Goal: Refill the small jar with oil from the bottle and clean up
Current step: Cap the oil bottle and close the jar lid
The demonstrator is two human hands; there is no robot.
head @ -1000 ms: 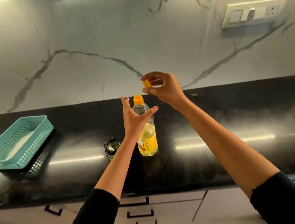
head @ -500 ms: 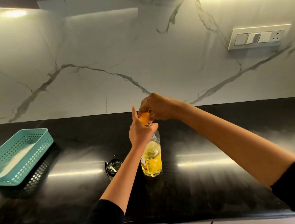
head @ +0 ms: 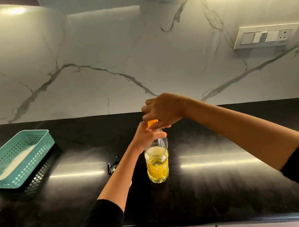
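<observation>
The right hand (head: 162, 109) comes from above with its fingers curled closed around the orange cap (head: 152, 122), and the left hand (head: 145, 137) grips the neck of the bottle (head: 157, 164) just under it. The bottle stands near the middle of the black counter (head: 222, 188), upright with its long axis vertical and the cap end up, and it is about half full of yellow oil. Just to its left the small jar (head: 112, 168) is mostly hidden behind the left forearm, and well apart at the left a teal basket (head: 32, 131) holds something white.
</observation>
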